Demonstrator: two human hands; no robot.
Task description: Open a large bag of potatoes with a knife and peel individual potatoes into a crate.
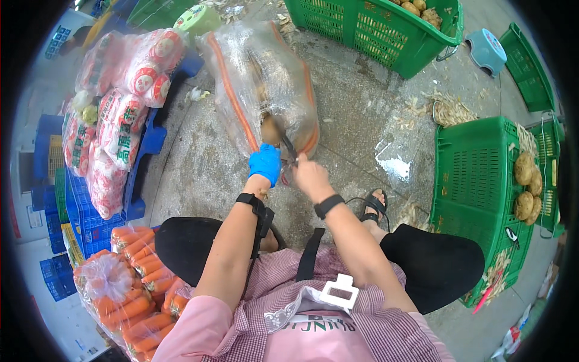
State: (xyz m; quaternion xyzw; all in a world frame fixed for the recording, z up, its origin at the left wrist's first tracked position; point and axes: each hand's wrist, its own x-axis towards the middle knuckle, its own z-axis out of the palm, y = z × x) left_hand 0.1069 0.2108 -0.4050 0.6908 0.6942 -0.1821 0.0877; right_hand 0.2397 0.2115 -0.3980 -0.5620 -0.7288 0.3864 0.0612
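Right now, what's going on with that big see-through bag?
The person's blue-gloved left hand grips the near end of a clear sack with orange stripes, lying on the floor. The bare right hand holds a dark, knife-like tool at that same end, beside a roundish brown thing. A green crate bearing potatoes stands to the right.

Honestly can't make out most of what's inside the striped clear plastic sack (232, 78), the cloudy film smears it. My right hand (312, 180) hides the handle of the dark knife (286, 142), and whichever fold my gloved left hand (265, 163) is bunching is covered too. My left foot (271, 241) is mostly blocked by my forearm. Top edge chops off the green potato crate (377, 36), and the fisheye rim eats the carrot bag (129, 295).
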